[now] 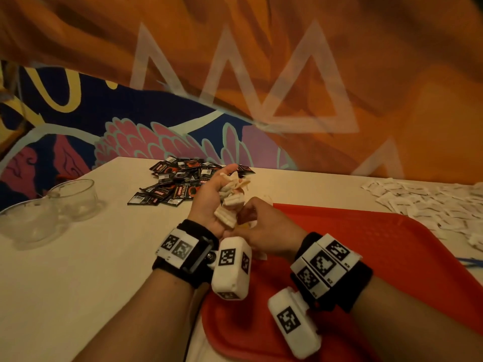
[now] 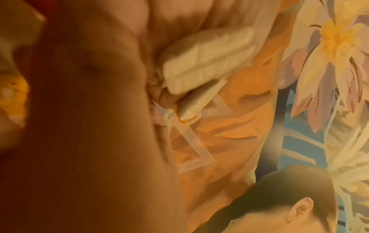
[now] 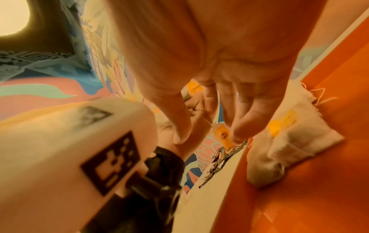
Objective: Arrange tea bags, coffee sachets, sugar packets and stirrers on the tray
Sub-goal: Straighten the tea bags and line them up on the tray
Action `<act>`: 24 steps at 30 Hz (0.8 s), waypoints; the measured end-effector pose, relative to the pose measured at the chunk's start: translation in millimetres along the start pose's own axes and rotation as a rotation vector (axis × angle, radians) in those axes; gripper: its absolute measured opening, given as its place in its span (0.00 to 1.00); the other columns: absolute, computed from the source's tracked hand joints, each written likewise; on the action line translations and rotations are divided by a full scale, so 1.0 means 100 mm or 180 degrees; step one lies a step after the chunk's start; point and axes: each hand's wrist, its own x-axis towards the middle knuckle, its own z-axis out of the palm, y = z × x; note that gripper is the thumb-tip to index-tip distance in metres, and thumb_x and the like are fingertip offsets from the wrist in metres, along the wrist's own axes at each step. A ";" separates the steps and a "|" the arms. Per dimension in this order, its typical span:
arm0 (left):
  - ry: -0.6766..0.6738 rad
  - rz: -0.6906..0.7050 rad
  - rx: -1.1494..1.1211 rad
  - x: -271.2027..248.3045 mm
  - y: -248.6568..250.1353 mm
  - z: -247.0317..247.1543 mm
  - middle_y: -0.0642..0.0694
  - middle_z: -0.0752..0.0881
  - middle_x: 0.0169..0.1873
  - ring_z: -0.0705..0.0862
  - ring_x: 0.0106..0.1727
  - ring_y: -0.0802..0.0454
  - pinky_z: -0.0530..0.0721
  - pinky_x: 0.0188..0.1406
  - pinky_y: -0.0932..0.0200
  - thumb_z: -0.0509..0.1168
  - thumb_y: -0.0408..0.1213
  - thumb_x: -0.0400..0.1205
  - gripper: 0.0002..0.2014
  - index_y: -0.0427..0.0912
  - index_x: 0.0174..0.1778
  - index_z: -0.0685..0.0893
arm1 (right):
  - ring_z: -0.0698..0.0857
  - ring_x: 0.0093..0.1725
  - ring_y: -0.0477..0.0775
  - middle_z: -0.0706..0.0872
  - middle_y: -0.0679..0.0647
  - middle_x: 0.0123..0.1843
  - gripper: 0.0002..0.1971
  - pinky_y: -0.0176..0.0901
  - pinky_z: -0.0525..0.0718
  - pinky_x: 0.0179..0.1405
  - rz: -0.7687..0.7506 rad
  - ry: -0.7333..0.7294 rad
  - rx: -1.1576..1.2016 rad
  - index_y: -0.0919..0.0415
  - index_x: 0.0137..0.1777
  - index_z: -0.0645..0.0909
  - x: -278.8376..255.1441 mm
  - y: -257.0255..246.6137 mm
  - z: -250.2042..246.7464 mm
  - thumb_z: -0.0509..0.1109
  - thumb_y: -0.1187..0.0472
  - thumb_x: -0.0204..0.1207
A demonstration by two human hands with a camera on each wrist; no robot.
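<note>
My left hand (image 1: 222, 197) is raised, palm up, at the red tray's (image 1: 379, 246) far left corner and grips a bunch of white tea bags (image 1: 230, 202). In the left wrist view the tea bags (image 2: 205, 63) lie squeezed under its curled fingers. My right hand (image 1: 261, 226) hovers right beside it over the tray. Its fingers (image 3: 239, 126) hang loosely, thumb apart, and one fingertip touches a yellow tea bag tag (image 3: 220, 134) whose string runs back to the left hand. Two or three tea bags (image 3: 295, 141) lie on the tray (image 3: 299, 197).
A pile of black coffee sachets (image 1: 183, 181) lies on the white table behind the hands. White sugar packets (image 1: 431, 202) are spread at the far right, with blue stirrers (image 1: 470, 262) at the right edge. Two glass cups (image 1: 73, 199) stand at the left. A painted wall rises behind.
</note>
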 end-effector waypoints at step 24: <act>0.0999 0.0311 -0.1153 -0.02 0.13 -0.30 0.45 0.77 0.23 0.69 0.16 0.55 0.65 0.12 0.69 0.58 0.35 0.82 0.09 0.40 0.35 0.73 | 0.88 0.42 0.51 0.87 0.53 0.37 0.08 0.40 0.84 0.40 -0.0536 -0.0349 0.1765 0.59 0.47 0.83 0.00 -0.66 -0.45 0.64 0.62 0.85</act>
